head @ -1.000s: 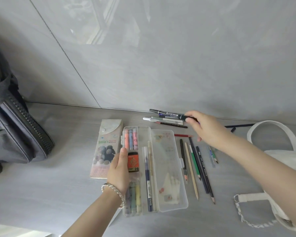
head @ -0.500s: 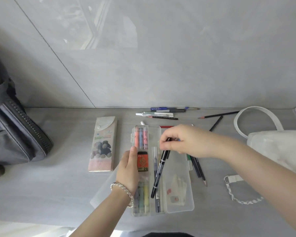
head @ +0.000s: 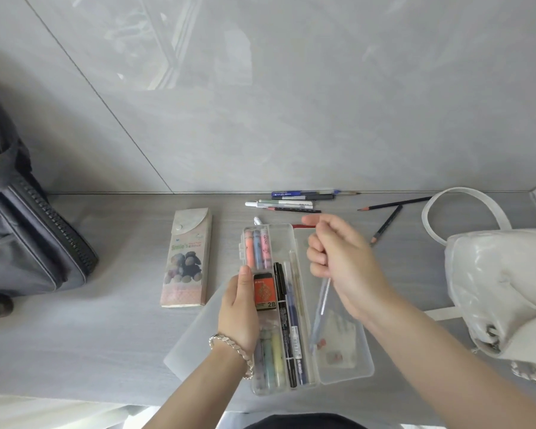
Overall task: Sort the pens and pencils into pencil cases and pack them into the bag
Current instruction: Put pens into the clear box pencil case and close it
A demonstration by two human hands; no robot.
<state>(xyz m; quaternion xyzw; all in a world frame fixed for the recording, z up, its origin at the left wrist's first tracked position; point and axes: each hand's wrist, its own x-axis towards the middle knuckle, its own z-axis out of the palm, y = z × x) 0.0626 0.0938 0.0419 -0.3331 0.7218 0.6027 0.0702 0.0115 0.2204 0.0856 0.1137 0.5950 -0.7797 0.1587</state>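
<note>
Two labels readable.
You've got "2B" on the orange box, "Smile's" on the bear-print pencil case; pen print is too small.

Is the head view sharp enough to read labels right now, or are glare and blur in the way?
Head view: wall tiles carry window glare; right hand and the thin clear pen it grips are motion-smeared; the 2B box in the case reads sharp.

Clear case open, edge gripped by left hand, black marker inside just right of the thumb, clear pen tilted in right hand, printed case left, loose pens beyond, grey bag far left
</note>
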